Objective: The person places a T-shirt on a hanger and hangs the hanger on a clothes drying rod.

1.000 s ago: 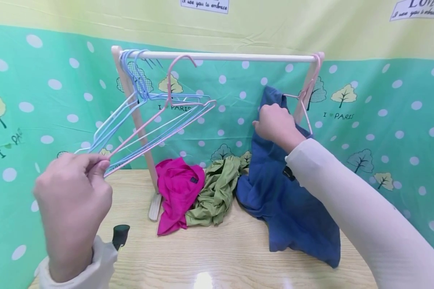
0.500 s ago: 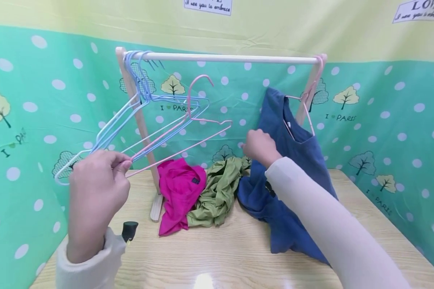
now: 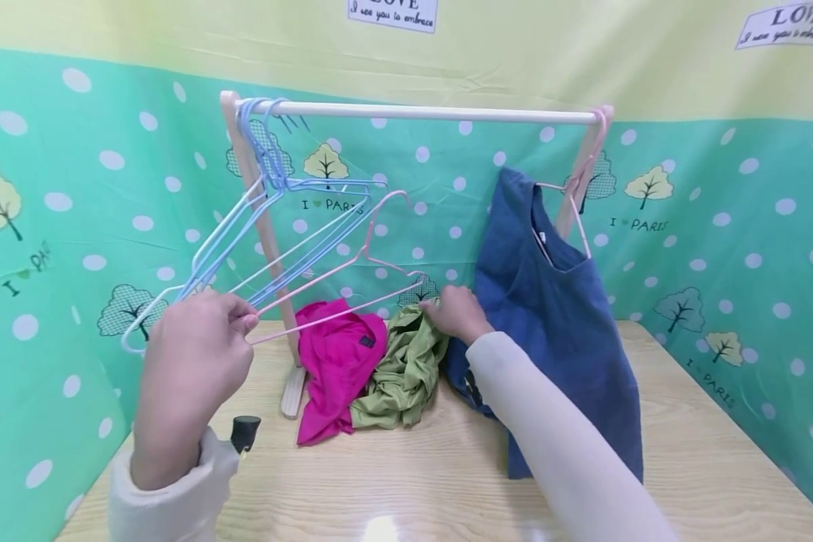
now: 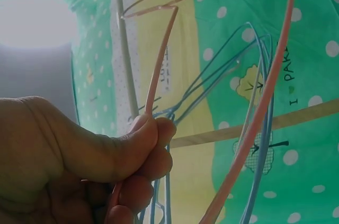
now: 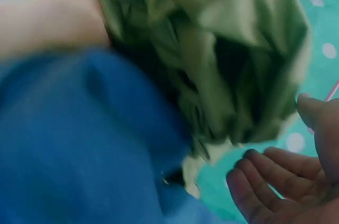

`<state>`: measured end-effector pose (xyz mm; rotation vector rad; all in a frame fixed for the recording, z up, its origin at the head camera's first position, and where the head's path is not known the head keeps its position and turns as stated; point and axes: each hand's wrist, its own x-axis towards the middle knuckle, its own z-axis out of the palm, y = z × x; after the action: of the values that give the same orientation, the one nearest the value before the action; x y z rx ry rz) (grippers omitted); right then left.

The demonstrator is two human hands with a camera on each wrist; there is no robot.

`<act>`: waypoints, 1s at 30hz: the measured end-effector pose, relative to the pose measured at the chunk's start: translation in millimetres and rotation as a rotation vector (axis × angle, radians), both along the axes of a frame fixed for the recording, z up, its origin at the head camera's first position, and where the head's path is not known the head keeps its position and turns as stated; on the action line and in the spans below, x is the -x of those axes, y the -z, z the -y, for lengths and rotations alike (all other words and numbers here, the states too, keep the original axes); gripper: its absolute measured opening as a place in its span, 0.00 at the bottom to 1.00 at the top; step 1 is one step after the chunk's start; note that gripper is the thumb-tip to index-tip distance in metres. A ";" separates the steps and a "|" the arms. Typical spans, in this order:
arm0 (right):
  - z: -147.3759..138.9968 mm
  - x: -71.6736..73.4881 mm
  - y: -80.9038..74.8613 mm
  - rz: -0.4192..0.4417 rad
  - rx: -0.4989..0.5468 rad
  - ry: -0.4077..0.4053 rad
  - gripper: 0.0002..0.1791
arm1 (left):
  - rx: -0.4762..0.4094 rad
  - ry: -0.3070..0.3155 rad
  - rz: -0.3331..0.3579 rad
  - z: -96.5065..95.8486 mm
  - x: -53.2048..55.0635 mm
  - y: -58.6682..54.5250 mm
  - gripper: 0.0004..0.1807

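A pink wire hanger (image 3: 309,284) is pinched between the thumb and fingers of my left hand (image 3: 196,361), tilted, with its hook off the rail. In the left wrist view the thumb lies along the pink wire. My right hand (image 3: 459,315) is at the upper right of a crumpled olive-green garment (image 3: 400,369). The right wrist view has that hand (image 5: 288,179) with thumb and fingers spread beside the green cloth (image 5: 201,38). A blue sleeveless garment (image 3: 562,324) hangs from another pink hanger (image 3: 579,218) at the right end of the rail.
Several blue hangers (image 3: 271,162) hang at the left end of the white rail (image 3: 420,113), just behind the held hanger. A crumpled magenta garment (image 3: 339,354) lies left of the green one on the wooden table (image 3: 379,482). A dotted curtain (image 3: 47,248) encloses the back and sides.
My right hand has left the blue garment and moved down and left to the green one. My left hand has moved right, lowering the pink hanger's hook. The blue garment's front now shows more.
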<state>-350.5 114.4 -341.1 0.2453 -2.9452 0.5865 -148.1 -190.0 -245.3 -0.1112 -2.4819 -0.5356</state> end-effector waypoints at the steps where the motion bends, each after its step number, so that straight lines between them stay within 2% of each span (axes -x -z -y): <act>1: 1.5 1.0 4.1 -0.002 0.022 -0.009 0.29 | 0.005 0.001 0.007 0.4 0.3 0.1 0.04; 6: 0.4 4.6 13.7 0.005 0.046 -0.052 0.26 | 0.013 0.010 0.038 1.9 2.6 0.8 0.04; 10: -12.6 4.2 11.5 0.015 0.056 -0.015 0.23 | 0.010 0.032 0.044 0.3 4.7 0.3 0.05; 14: -24.9 4.5 5.7 -0.023 0.096 0.095 0.21 | 0.006 0.050 0.021 -1.7 6.3 -0.8 0.04; 20: -33.7 5.4 -8.5 -0.080 0.139 0.333 0.11 | -0.005 0.062 0.004 -0.4 5.6 -1.4 0.05; 22: -35.9 5.5 -11.8 -0.066 0.116 0.360 0.11 | -0.008 0.063 -0.013 0.9 5.2 -1.1 0.05; 23: -36.3 5.9 -12.6 -0.059 0.090 0.353 0.11 | -0.010 0.062 -0.021 1.5 4.9 -1.0 0.05; 25: -34.8 6.8 -12.3 -0.044 0.003 0.288 0.10 | -0.015 0.057 -0.037 2.6 4.5 -0.8 0.05; 30: -24.2 9.4 -6.4 -0.028 -0.263 0.007 0.05 | -0.024 0.052 -0.034 3.0 2.8 -0.6 0.05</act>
<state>-359.9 138.6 -334.8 0.2660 -2.9893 0.1901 -150.9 -193.1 -244.7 -0.1740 -2.4448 -0.5806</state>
